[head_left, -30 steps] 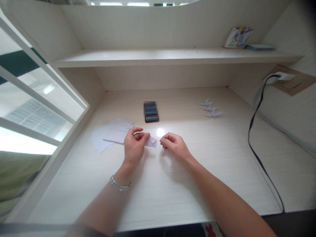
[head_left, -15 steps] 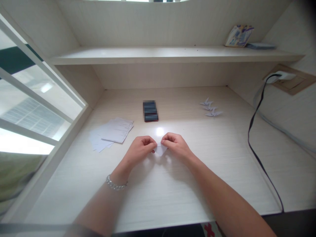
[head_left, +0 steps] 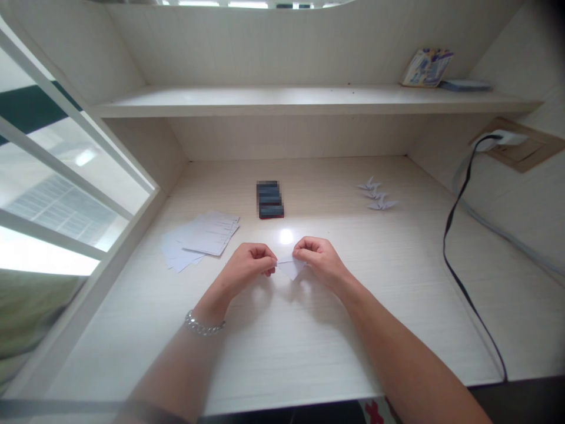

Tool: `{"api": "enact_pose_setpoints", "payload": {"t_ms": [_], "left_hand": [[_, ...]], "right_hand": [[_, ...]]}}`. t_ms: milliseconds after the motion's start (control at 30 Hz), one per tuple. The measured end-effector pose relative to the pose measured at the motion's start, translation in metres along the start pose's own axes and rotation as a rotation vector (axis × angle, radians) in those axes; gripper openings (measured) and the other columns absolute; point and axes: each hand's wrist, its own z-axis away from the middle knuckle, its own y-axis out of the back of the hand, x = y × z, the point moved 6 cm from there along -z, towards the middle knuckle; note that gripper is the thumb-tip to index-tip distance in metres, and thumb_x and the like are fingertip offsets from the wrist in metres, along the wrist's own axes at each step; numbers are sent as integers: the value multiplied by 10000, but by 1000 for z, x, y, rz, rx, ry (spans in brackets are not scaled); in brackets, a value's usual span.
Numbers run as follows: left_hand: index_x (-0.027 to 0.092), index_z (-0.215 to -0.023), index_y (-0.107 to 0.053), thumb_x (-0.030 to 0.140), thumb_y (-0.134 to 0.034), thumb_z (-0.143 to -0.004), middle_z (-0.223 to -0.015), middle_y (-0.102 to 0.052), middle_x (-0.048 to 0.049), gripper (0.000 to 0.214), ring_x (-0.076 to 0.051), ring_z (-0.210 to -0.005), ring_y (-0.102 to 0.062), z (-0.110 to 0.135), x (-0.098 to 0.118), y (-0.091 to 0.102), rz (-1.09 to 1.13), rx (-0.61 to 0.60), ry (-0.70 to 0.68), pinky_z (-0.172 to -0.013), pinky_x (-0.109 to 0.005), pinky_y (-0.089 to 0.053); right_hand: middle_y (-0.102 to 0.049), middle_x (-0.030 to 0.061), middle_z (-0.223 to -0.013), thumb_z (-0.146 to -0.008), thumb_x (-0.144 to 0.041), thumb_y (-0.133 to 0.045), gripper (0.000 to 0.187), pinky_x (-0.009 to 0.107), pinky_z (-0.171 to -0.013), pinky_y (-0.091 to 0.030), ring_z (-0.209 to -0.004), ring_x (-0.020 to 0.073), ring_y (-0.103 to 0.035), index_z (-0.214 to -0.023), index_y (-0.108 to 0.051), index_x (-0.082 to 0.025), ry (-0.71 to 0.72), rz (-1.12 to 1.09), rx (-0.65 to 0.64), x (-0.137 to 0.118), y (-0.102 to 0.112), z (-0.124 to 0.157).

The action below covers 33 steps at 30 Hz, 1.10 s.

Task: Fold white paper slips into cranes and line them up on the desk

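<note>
Mid-fold, by the look of it: left hand (head_left: pixel 249 265) and right hand (head_left: pixel 320 259) each have a grip clamped on a top corner of the small paper triangle (head_left: pixel 291 269) just above the tabletop (head_left: pixel 309 341), a crease likely needs matched edges, and a second ago only the left hand held it.

We look through one camera worn on the head, facing forward and down over the desk (head_left: pixel 309 341). It sits close: our left hand (head_left: pixel 248 270) and right hand (head_left: pixel 321 263) sit at mid-frame, forearms running off the bottom edge. The shelf (head_left: pixel 282 101) lies straight ahead, the window (head_left: pixel 62 188) at left.
</note>
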Motion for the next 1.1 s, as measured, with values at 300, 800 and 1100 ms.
{"api": "enact_pose_setpoints", "payload": {"t_ms": [300, 800, 1100], "left_hand": [[143, -841, -654, 253, -659, -704, -779, -657, -50, 175, -134, -688, -584, -3, 1, -3, 199, 112, -48, -636, -247, -436], [133, -883, -678, 319, -711, -678, -831, -675, -63, 278, -139, -716, -587, -4, -2, -10, 238, 249, -124, -614, -228, -448], [156, -945, -663, 302, -748, -617, -614, -643, -14, 369, -125, -549, -570, -2, -8, -8, 54, 238, -55, -481, -210, -406]], "right_hand": [[-583, 3, -625, -720, -331, -643, 170, 251, -557, -397, -585, 125, -512, -715, -641, -161, 68, -80, 128, -2, 3, -2], [-581, -6, -641, -769, -304, -594, 151, 242, -564, -402, -596, 116, -533, -740, -613, -156, 42, 61, -55, -4, -20, 4], [-617, 11, -691, -732, -347, -636, 204, 256, -570, -443, -600, 122, -564, -817, -626, -161, 16, -50, 15, 2, -13, 0]]}}
